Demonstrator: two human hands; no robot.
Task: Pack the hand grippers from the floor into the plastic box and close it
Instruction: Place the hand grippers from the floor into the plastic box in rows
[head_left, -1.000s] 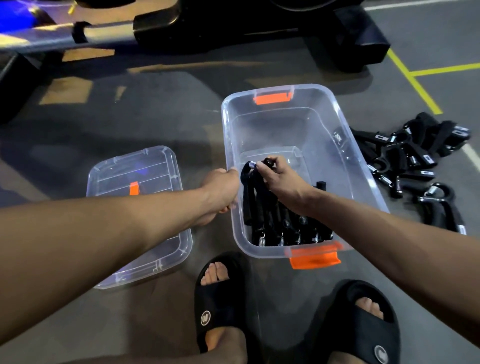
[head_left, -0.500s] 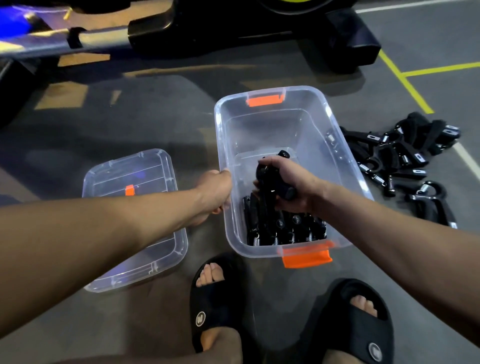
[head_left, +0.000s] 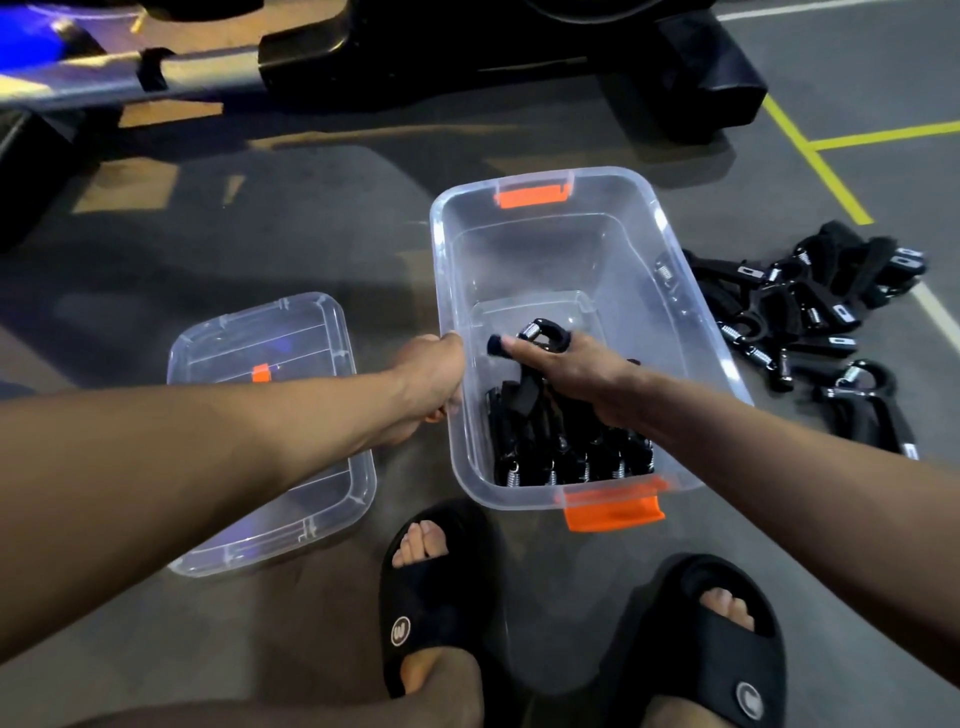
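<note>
One clear plastic box (head_left: 670, 249) with two orange latches: left hand (head_left: 428, 382) fingers curl over its left rim; right hand (head_left: 569, 366) fingers clasp one black spring hand gripper (head_left: 540, 335) inside.

One box (head_left: 675, 270); one lid (head_left: 311, 499); two sandals (head_left: 441, 587).

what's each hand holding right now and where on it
Right hand grips a hand gripper by its handles, spring coil poking out above. Left hand grips the plastic box by its left rim.

Box's (head_left: 675, 270) far half lies open; packed grippers (head_left: 566, 447) fill near end.
</note>
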